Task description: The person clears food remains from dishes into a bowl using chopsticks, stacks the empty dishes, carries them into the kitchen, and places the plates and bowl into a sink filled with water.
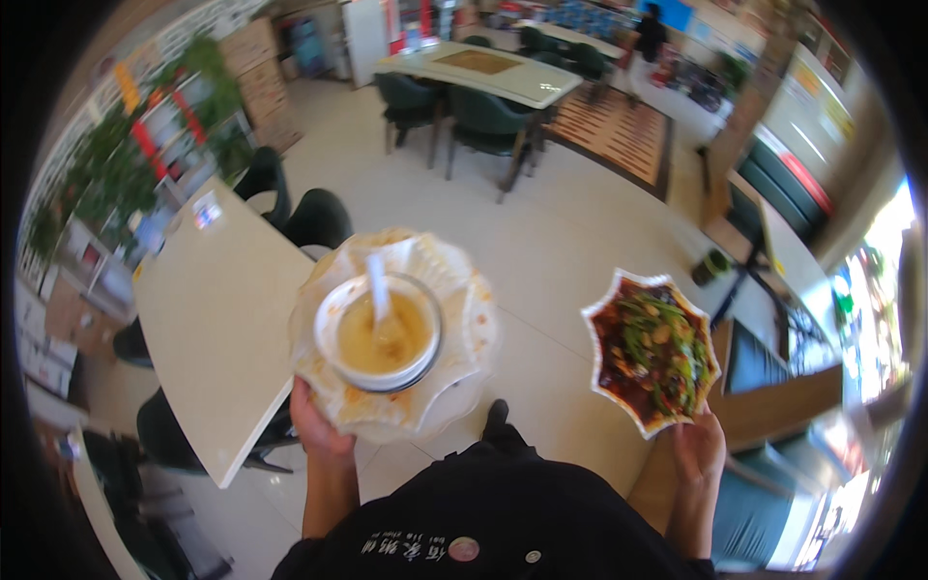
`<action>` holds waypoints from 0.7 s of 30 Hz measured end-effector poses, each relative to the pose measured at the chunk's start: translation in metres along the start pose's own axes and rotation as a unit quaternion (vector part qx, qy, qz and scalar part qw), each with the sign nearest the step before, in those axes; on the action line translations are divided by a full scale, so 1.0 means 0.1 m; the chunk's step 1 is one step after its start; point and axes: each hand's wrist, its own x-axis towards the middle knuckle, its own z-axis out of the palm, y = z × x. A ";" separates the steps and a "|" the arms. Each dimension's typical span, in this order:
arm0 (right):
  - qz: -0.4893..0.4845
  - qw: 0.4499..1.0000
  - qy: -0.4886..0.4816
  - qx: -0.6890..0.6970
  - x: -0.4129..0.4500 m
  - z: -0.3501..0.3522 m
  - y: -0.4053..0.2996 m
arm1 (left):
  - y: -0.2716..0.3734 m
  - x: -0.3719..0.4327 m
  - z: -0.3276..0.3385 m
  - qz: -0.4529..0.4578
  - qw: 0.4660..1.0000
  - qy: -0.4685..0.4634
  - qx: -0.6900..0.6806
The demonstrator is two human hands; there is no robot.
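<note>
My left hand (322, 420) grips the near left rim of a stack of used white plates (453, 341) with scalloped edges, stained with orange sauce. On top of the stack sits a white bowl (330, 348) holding yellowish liquid, and a white spoon (378, 286) leans in it. In my right hand (699, 446) is a white star-edged dish (596, 348), held by its near rim. Green vegetable pieces in dark red sauce (663, 344) fill much of that dish. Both loads are held in front of my body, well apart from each other.
A pale table (217, 312) with dark green chairs (319, 217) stands at left. Ahead is another table (478, 69) with chairs. Booth seating (761, 370) lines the right side, near a small dark bin (710, 267). A person (647, 43) is at the far back, beside a patterned floor mat (609, 134).
</note>
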 end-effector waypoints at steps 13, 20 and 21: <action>0.060 0.996 -0.060 -0.005 2.95 0.42 -0.06 | -0.64 1.99 0.49 0.088 0.995 0.032 -0.035; 0.089 0.992 -0.077 0.036 4.34 1.13 0.27 | -0.60 3.41 0.69 0.081 0.995 0.025 -0.054; 0.091 0.992 -0.083 0.030 4.58 1.25 0.39 | -0.56 3.64 0.71 0.087 0.995 0.031 -0.042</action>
